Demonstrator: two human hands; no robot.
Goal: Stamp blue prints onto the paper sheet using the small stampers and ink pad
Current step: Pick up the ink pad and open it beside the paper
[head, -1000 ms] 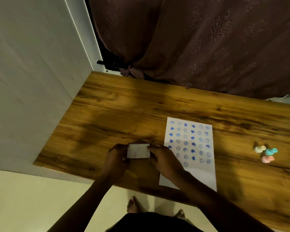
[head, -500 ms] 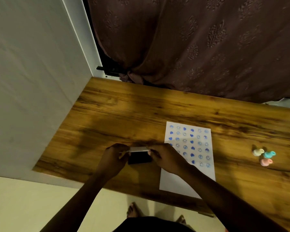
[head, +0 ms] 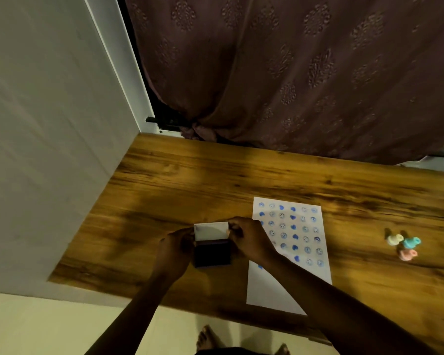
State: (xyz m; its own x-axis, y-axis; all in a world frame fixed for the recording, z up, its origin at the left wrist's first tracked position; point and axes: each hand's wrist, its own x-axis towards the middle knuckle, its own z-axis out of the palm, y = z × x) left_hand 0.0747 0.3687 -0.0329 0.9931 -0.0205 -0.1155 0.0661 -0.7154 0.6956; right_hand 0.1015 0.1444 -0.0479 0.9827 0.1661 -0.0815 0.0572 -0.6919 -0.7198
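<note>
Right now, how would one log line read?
hands: both on ink pad | lid: raised | stampers: untouched | paper sheet: mostly stamped

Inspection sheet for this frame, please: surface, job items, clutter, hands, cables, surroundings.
Surface: wooden table, bare at the far side.
Job's things: ink pad with white lid raised; paper sheet mostly filled with blue prints; three small stampers lying apart at right.
Clutter: nothing seen.
Hands: left hand steadies the pad; right hand has its grip on the lid.
Cables: nothing seen.
Surroundings: curtain behind, wall at left.
</note>
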